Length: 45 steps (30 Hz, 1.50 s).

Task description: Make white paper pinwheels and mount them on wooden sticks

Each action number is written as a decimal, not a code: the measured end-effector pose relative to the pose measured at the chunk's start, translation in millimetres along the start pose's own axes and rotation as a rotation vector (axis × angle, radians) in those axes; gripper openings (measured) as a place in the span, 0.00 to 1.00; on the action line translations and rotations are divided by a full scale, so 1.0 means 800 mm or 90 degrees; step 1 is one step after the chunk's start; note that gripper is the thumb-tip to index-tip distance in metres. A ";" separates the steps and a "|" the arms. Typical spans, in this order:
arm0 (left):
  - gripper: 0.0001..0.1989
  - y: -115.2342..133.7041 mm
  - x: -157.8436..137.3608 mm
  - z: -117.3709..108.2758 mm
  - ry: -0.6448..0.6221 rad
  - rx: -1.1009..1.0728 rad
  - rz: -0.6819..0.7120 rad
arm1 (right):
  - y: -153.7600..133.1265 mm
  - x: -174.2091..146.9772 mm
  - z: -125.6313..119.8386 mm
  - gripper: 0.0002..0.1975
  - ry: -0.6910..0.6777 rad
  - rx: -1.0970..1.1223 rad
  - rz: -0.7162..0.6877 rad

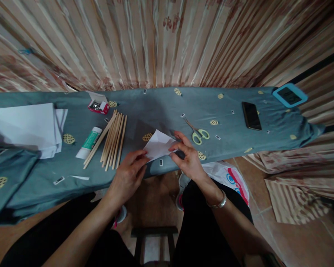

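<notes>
A small folded sheet of white paper (158, 144) is held just above the front edge of the cloth-covered table, one corner pointing away from me. My left hand (131, 172) pinches its left corner between thumb and fingers. At the right corner, the thumb and fingers of my right hand (187, 157) are closed on the same paper. Scissors (197, 135) with pale green handles lie just beyond my right hand. Several wooden sticks (115, 139) rest in a bunch left of the paper, with a green and white glue stick (89, 142) beside them.
A stack of white paper (25, 124) lies at the left. Behind the sticks stands an open red box (98, 105) of small metal pieces. To the right are a black phone (251, 115) and a blue-framed device (290, 95). A paper strip (79, 177) lies near the front edge.
</notes>
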<state>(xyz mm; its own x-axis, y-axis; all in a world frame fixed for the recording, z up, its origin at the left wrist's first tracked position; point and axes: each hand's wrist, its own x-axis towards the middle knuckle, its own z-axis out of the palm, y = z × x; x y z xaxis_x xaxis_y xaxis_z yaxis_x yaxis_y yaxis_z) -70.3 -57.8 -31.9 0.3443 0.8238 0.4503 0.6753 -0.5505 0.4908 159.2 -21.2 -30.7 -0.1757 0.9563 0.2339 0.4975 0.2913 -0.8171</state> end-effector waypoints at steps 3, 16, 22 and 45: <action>0.09 -0.001 -0.002 0.002 -0.020 -0.007 0.004 | 0.004 -0.003 -0.002 0.09 -0.014 -0.003 -0.010; 0.15 -0.007 -0.006 0.012 -0.076 -0.040 -0.022 | 0.008 -0.015 -0.013 0.12 -0.098 -0.061 -0.053; 0.38 -0.006 0.002 0.004 -0.043 -0.075 -0.173 | 0.008 -0.016 -0.014 0.10 -0.058 -0.096 -0.062; 0.22 0.016 0.041 -0.003 -0.001 -0.544 -0.643 | -0.014 0.003 -0.026 0.18 0.095 -0.103 -0.115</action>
<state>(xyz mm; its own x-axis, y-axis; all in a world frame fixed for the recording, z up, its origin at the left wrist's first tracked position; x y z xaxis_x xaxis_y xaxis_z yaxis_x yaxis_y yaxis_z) -51.7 -38.5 -9.4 -0.0629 0.9192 -0.3887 0.0123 0.3901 0.9207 170.9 -21.6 -10.4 -0.1521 0.8786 0.4527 0.6014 0.4457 -0.6630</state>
